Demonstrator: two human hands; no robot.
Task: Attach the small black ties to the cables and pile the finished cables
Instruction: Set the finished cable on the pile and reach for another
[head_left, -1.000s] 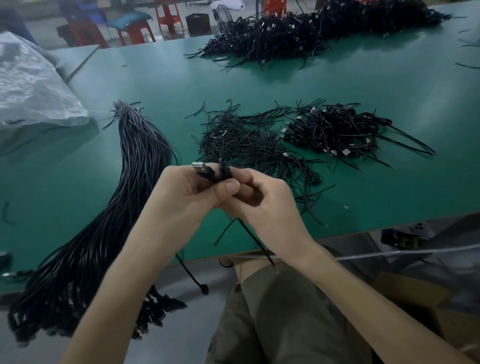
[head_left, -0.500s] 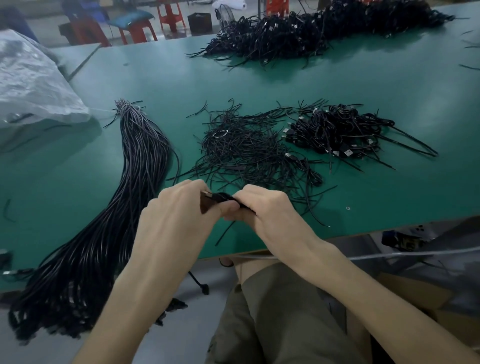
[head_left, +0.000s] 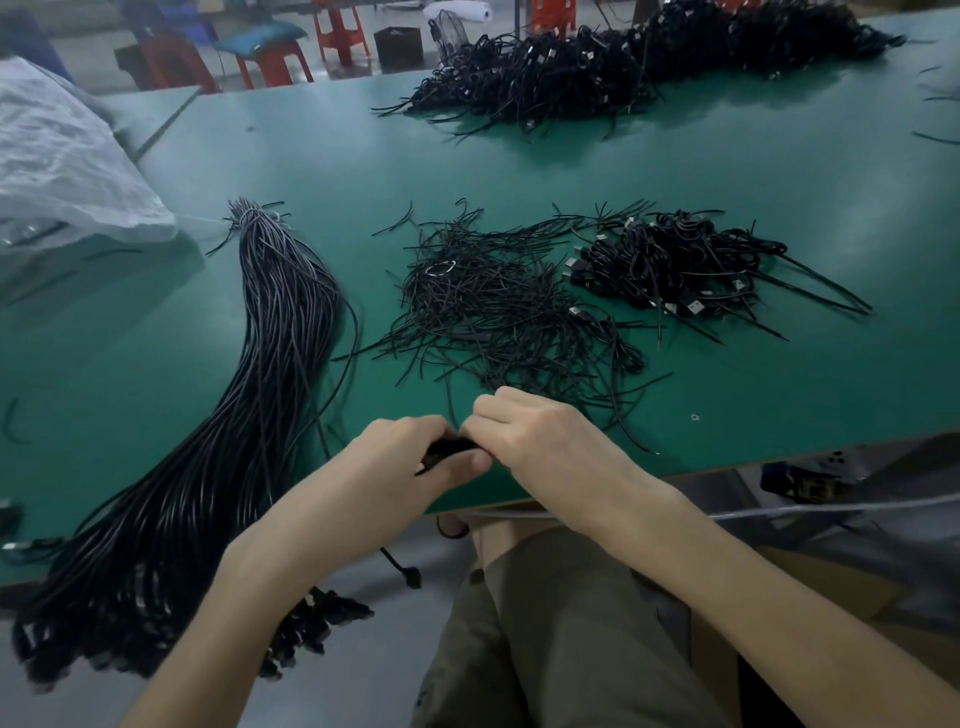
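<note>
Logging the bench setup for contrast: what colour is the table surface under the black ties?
Teal green; the table shows it plainly in the head view.

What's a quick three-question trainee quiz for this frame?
1. True or false: the left hand and the right hand both grip one black cable above the near edge of the green table.
2. The loose black ties lie: A on the floor; B between the long cable bundle and the small pile of coiled cables; C in a drawer.
3. Fill in: the long cable bundle hangs over the table's ___ edge.
Key: 1 true; 2 B; 3 near.
</note>
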